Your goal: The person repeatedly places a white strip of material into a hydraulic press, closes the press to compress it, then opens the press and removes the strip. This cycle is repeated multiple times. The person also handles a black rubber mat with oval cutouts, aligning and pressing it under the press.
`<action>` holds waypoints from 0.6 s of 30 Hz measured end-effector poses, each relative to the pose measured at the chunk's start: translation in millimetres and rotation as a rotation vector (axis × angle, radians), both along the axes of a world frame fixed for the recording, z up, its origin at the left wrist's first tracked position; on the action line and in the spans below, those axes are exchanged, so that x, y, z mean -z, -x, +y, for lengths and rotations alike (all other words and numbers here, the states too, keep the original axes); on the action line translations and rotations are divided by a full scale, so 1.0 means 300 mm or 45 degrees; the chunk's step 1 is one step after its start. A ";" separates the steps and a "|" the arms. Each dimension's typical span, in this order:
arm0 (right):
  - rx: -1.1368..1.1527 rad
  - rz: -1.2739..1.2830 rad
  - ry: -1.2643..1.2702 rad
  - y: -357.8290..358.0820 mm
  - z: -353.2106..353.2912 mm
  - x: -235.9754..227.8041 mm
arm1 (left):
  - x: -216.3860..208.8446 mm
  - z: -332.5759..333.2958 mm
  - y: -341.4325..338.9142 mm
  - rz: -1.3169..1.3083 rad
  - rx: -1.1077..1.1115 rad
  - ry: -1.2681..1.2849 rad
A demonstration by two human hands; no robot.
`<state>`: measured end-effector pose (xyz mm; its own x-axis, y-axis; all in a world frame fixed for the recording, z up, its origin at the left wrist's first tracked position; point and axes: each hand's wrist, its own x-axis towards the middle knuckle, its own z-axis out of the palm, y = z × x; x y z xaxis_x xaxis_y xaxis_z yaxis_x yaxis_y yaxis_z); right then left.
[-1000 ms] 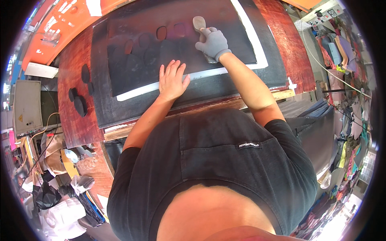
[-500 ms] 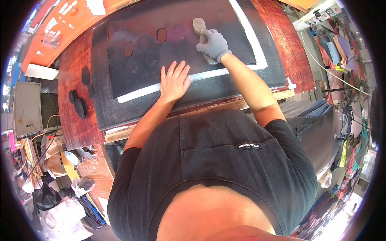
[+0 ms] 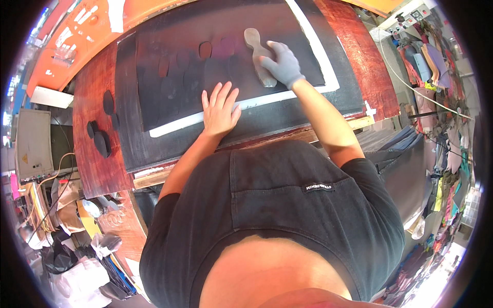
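**Pale sole-shaped piece on black sheet, gloved hand wide at its side**

We find the pale sole-shaped piece above the centre of the frame, a little right of middle. It lies flat on the black sheet, long and narrow-waisted, its rounded end toward the top and its other end toward the sheet's lower edge.

The right hand, in a grey glove, is spread wide at the piece's right side, thumb well apart from the fingers. The thumb tip overlaps the piece's edge; whether it touches, we cannot tell. We see no grip around it.

The left hand, bare, is palm down near the centre of the frame, fingers extended and slightly parted, over the sheet's lower border. We note nothing held there.

Left of the piece, we count several faint oval shapes across the sheet; one oval outline is dark-rimmed and reddish inside. Under the sheet, a white layer shows along the lower and right edges, then a dark mat, then the red table.

On the table at the left of the frame we log dark rounded pieces. Farther out: a grey cabinet at far left, an orange surface upper left, coloured cloths upper right.
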<state>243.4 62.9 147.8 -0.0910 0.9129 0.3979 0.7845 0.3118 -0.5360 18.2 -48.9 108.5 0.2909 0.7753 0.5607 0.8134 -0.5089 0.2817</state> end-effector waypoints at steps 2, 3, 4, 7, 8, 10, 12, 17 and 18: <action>-0.004 0.023 -0.167 -0.092 -0.101 0.017 | 0.000 -0.014 0.005 -0.030 0.068 -0.010; -0.006 0.099 -0.066 -0.140 -0.170 0.028 | 0.004 -0.018 0.005 -0.039 0.121 -0.011; -0.032 0.176 -0.040 -0.184 -0.248 0.040 | 0.010 -0.019 0.005 -0.090 0.197 -0.089; -0.090 0.071 0.031 -0.272 -0.496 0.070 | 0.035 -0.007 -0.003 -0.025 0.116 -0.059; -0.134 0.092 0.060 -0.276 -0.556 0.080 | 0.043 -0.004 -0.006 0.007 0.066 -0.010; -0.172 -0.039 -0.315 -0.279 -0.626 0.100 | 0.052 0.004 -0.015 0.028 0.088 -0.118; -0.080 -0.111 -0.261 -0.290 -0.633 0.116 | 0.049 0.019 -0.028 0.074 0.087 -0.151; -0.038 -0.025 -0.297 -0.325 -0.634 0.144 | 0.026 -0.005 -0.044 0.139 0.121 -0.209; 0.034 0.036 -0.291 -0.310 -0.646 0.148 | 0.024 -0.024 -0.035 0.198 0.088 -0.128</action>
<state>336.2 -130.8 103.4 -0.0540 0.8006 0.5968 0.7800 0.4070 -0.4754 28.8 -56.0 101.4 0.4307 0.6929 0.5783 0.8051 -0.5845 0.1008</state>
